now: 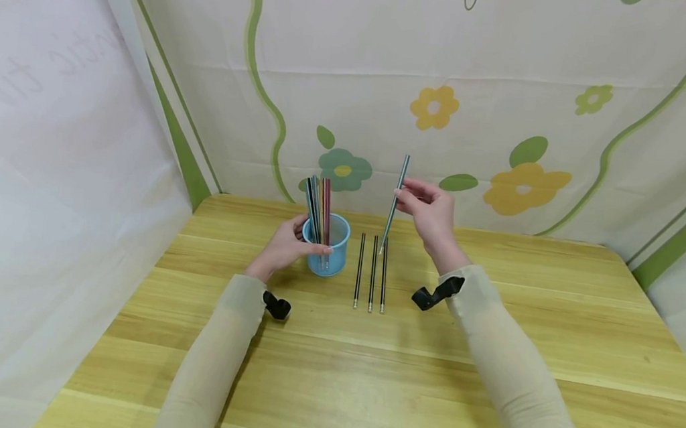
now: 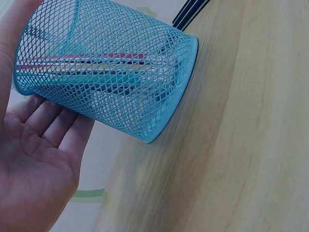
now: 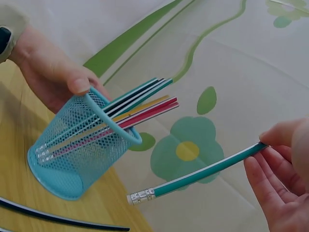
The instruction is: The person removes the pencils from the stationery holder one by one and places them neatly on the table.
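Observation:
My left hand (image 1: pixel 282 244) grips a light blue mesh pencil cup (image 1: pixel 339 259), thumb across its rim and fingers round the far side. The cup stands upright on the table. Several pencils (image 3: pixel 145 110) in teal, black, yellow and red lean inside it, eraser ends down. To the right, my right hand (image 1: pixel 432 216) pinches a teal pencil (image 3: pixel 203 174) between thumb and fingers near its upper part. The pencil is steeply tilted, with its white eraser end low. In the head view that end overlaps the far end of the rightmost of three black pencils (image 1: pixel 372 277) lying side by side.
The wooden table (image 1: pixel 318 380) reaches back to a hanging cloth (image 1: pixel 380 49) printed with flowers, close behind the cup and right hand. Another white cloth (image 1: pixel 49 184) hangs along the left edge. A black strap with a camera (image 1: pixel 433 294) is worn on each wrist.

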A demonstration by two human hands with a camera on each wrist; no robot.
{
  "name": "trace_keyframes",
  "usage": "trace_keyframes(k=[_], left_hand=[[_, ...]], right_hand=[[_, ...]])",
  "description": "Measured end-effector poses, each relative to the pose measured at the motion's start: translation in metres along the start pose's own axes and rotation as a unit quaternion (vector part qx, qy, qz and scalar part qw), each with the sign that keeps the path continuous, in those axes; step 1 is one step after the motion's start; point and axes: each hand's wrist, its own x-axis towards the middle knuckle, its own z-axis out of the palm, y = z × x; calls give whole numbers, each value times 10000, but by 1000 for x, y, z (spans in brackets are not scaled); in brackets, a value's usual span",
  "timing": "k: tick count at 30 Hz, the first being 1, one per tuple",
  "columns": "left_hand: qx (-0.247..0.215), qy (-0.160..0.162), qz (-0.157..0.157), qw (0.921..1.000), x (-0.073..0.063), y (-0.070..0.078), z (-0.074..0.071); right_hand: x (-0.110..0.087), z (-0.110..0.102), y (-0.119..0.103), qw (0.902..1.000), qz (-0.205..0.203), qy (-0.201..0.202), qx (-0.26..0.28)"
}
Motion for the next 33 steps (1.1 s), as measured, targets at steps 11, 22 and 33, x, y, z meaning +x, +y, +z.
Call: trace_keyframes(k=[11, 22, 33], left_hand=[[-60, -11, 5, 10000, -1, 1, 1], [-74, -20, 7, 10000, -1, 3, 1], [-67, -16, 32, 10000, -2, 3, 1]], right_hand=[[-5, -20, 13, 9992, 237, -204, -266], [-15, -33, 25, 9964, 533, -387, -540], [-25, -39, 40, 9931, 889, -452, -615]])
